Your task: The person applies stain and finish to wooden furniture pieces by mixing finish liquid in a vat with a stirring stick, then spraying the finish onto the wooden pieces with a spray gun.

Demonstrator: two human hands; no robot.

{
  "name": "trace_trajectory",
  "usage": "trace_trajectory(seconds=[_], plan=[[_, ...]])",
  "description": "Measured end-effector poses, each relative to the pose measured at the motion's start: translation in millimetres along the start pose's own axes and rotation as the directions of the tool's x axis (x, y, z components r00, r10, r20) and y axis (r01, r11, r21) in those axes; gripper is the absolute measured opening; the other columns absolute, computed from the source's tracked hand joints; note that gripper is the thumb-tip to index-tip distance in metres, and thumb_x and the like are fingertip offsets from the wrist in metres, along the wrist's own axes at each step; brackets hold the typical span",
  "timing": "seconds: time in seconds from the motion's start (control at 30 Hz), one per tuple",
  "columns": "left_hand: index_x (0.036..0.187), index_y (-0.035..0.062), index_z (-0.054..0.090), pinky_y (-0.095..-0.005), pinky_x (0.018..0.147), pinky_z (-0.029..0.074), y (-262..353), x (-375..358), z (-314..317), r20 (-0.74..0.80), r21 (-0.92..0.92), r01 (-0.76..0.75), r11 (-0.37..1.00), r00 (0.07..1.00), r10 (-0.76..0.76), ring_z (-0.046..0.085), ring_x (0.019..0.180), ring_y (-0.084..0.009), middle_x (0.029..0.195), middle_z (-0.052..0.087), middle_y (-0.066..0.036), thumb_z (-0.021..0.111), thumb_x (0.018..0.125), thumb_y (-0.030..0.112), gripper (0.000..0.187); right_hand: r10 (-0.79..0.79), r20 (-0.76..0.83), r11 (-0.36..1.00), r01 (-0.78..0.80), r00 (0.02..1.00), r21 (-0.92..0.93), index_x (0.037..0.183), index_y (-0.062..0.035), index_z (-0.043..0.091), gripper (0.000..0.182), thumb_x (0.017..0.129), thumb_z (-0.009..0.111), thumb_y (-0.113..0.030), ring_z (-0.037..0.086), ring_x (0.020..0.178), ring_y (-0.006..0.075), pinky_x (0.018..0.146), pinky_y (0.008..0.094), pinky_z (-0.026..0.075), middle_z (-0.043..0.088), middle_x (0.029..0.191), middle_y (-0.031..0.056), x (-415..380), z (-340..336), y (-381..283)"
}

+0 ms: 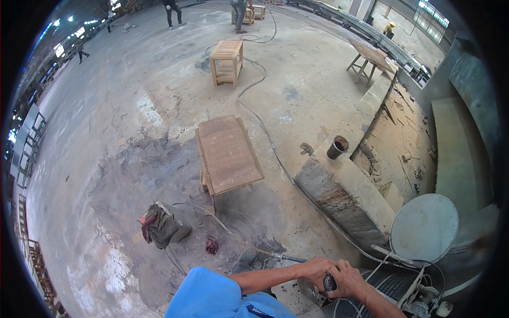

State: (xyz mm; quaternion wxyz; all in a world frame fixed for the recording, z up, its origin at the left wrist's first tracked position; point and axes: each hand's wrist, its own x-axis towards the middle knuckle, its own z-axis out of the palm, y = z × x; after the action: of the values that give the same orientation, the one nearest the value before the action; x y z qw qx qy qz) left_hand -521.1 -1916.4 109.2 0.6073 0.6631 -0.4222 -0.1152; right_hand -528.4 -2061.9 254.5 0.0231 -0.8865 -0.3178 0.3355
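At the lower right of centre my left hand [317, 271] is closed round a dark hose fitting [330, 282], from which a hose [293, 258] runs off to the left. My right hand [347, 277] is right beside it, its fingers wrapped over the same dark part. Both hands nearly touch, above a dark machine [389, 289] with ribbed surfaces and cables. Beyond them a round, pale metal lid [424, 228] leans at the right. What the palms cover is hidden.
A low wooden table [228, 153] stands ahead, with a cloth-draped box [165, 225] nearer left. A concrete ledge [344, 185] carries a dark cup [338, 147]. A slatted wooden stand [227, 61] is farther off. Hoses cross the floor; people stand at the back.
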Motion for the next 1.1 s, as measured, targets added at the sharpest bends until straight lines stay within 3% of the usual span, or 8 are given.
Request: trace_trajectory(seconds=[0.4,0.57,0.63,0.7,0.77,0.97,1.03,1.1], plan=[[0.099,0.0115,0.068,-0.0433,0.073,0.052,4,5,-7,0.045,0.013,0.098,0.995,0.994,-0.098,0.062,0.088,-0.036,0.097,0.065,-0.013,0.081,0.054,0.028,0.049,-0.004,0.063,0.999,0.002,0.998,0.036,0.121,-0.0135,0.052,0.074,0.057,0.08,-0.036,0.051,0.11,0.0396,0.083,0.0508,0.051,0.051,0.115,0.0171,2,-17,9],[0.102,0.0204,0.07,-0.0431,0.079,0.051,2,13,-8,0.078,0.012,0.112,0.994,0.991,-0.112,0.062,0.095,-0.0342,0.099,0.066,-0.012,0.083,0.053,0.028,0.051,-0.019,0.039,1.0,0.019,0.999,0.012,0.128,-0.0154,0.048,0.079,0.058,0.079,-0.036,0.049,0.111,0.04,0.087,0.0474,0.049,0.048,0.115,0.0177,-1,-20,18],[0.102,0.0249,0.07,-0.0429,0.083,0.05,8,15,-17,0.046,0.01,0.135,0.991,0.99,-0.136,0.061,0.098,-0.034,0.1,0.066,-0.01,0.085,0.053,0.027,0.052,-0.023,-0.028,0.991,0.027,0.999,0.133,0.133,-0.0148,0.045,0.085,0.058,0.078,-0.036,0.049,0.108,0.0404,0.086,0.0481,0.048,0.048,0.116,0.0177,-3,-20,24],[0.105,0.0093,0.062,-0.0451,0.08,0.05,-11,17,-14,0.076,0.108,0.202,0.973,0.975,-0.211,0.061,0.096,-0.0375,0.1,0.065,-0.016,0.086,0.052,0.033,0.063,-0.103,-0.125,0.981,0.122,0.987,0.151,0.124,-0.01,0.049,0.073,0.06,0.076,-0.034,0.049,0.106,0.0392,0.084,0.0476,0.047,0.048,0.114,0.0181,-10,-14,29],[0.107,0.0077,0.061,-0.0444,0.082,0.05,-2,23,-22,0.022,0.095,0.141,0.985,0.989,-0.144,0.062,0.096,-0.0373,0.099,0.065,-0.016,0.088,0.052,0.028,0.064,-0.001,-0.224,0.98,0.045,0.975,0.193,0.125,-0.0112,0.048,0.07,0.064,0.078,-0.028,0.05,0.108,0.0392,0.085,0.0482,0.047,0.048,0.114,0.0183,-18,-9,25],[0.115,0.0043,0.061,-0.0415,0.088,0.051,17,38,-27,0.006,0.104,0.133,0.986,0.991,-0.135,0.064,0.101,-0.0339,0.108,0.066,-0.017,0.09,0.053,0.026,0.072,0.341,-0.634,0.918,-0.1,0.694,0.384,0.117,-0.0063,0.052,0.065,0.064,0.081,-0.029,0.054,0.101,0.0363,0.084,0.0435,0.048,0.051,0.107,0.0156,-72,-11,20],[0.116,0.0031,0.061,-0.0414,0.091,0.05,17,44,-23,0.016,0.141,0.121,0.983,0.992,-0.124,0.064,0.103,-0.0332,0.109,0.066,-0.017,0.091,0.054,0.025,0.073,0.484,-0.662,0.869,-0.225,0.573,0.441,0.116,-0.0053,0.053,0.063,0.064,0.082,-0.027,0.056,0.102,0.0329,0.087,0.0393,0.048,0.052,0.108,0.0148,-106,-5,30],[0.116,0.0019,0.061,-0.0413,0.091,0.05,19,47,-20,0.024,0.168,0.097,0.981,0.994,-0.102,0.064,0.104,-0.0333,0.11,0.066,-0.017,0.091,0.054,0.026,0.074,0.741,-0.517,0.659,-0.316,0.429,0.682,0.117,-0.0048,0.052,0.063,0.066,0.082,-0.025,0.057,0.105,0.0298,0.09,0.0361,0.047,0.053,0.111,0.0138,-144,12,41]])
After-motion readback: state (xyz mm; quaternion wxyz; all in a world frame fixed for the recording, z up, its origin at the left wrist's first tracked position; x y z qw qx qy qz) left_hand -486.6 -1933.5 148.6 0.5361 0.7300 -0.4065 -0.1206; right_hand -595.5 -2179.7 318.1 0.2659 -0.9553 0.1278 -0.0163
